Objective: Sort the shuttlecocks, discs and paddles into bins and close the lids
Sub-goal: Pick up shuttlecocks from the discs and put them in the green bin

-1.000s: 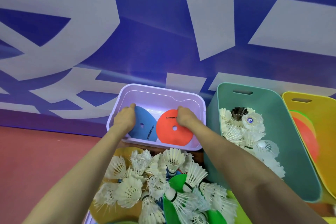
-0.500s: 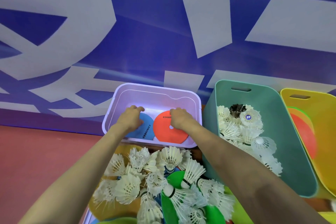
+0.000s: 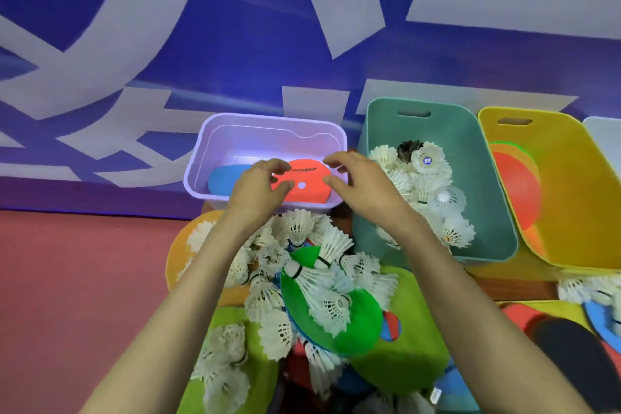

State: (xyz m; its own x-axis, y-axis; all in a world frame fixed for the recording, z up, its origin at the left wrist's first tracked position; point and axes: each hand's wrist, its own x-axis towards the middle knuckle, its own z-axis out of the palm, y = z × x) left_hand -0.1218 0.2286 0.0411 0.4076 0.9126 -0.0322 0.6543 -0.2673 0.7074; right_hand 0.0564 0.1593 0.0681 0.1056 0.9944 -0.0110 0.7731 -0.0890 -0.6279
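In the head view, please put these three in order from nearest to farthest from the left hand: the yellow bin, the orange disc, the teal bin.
1. orange disc: in the lilac bin, right at the thumb of the left hand.
2. teal bin: to the right, beyond the right hand.
3. yellow bin: farther right, on the far side of the teal bin.
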